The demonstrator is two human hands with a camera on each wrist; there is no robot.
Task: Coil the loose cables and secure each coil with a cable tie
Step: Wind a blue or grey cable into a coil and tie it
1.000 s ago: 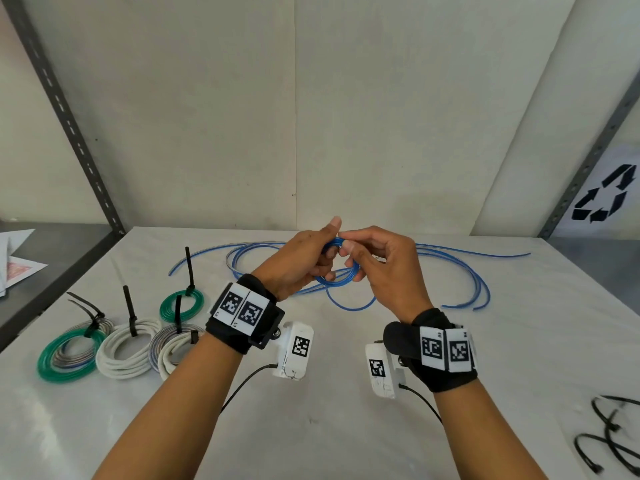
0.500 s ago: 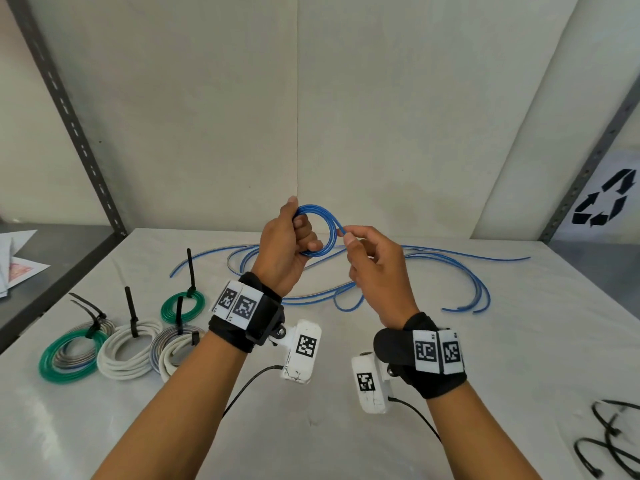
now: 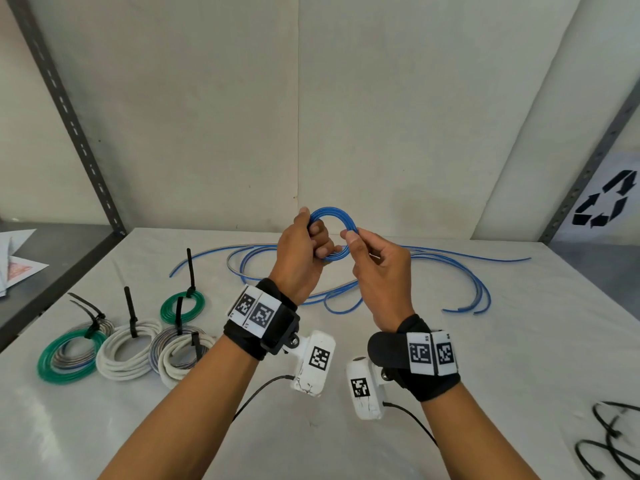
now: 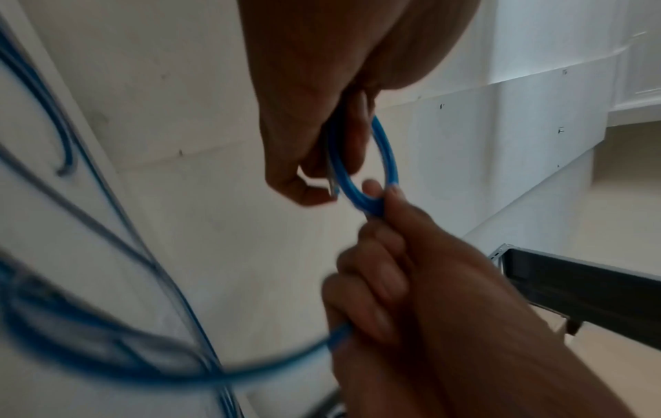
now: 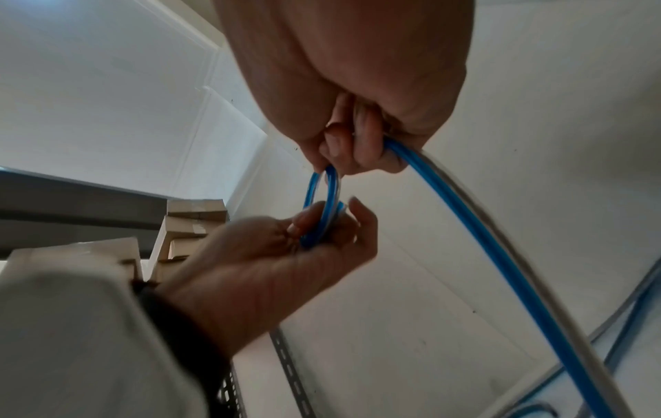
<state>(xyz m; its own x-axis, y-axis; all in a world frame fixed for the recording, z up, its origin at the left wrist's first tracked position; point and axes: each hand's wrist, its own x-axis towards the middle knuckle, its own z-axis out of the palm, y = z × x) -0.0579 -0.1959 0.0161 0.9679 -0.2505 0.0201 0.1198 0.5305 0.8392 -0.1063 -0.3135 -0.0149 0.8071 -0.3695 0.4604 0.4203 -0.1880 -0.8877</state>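
Item in hand: blue cable, partly coiled. We hold a small loop of it raised above the middle of the table, towards the far edge; the uncoiled remainder trails in slack curves across the far half of the table, towards the right edge.

Left hand: fingers curled through the loop, thumb pressed on its top, clamping the turns together.

Right hand: thumb and forefinger pinch the strand at the loop's right side; the right wrist view shows the loose length running down out of this hand.

Step, as we judge it: laying the next turn onto the coil.

Method notes:
- We keep the left clamp firm so that finished turns do not spring apart.
- We let the strand slide through the right pinch, feeding slack; we do not drag the tangle on the table.
- We match each turn to the loop already held and lay it flat beside the last.
- We let the cable roll between the fingers if it twists.

Finished stock: tied coils, green, white and grey, near the left edge.

Supplies: loose black cable ties at the near right corner, within reach once the coil is complete.
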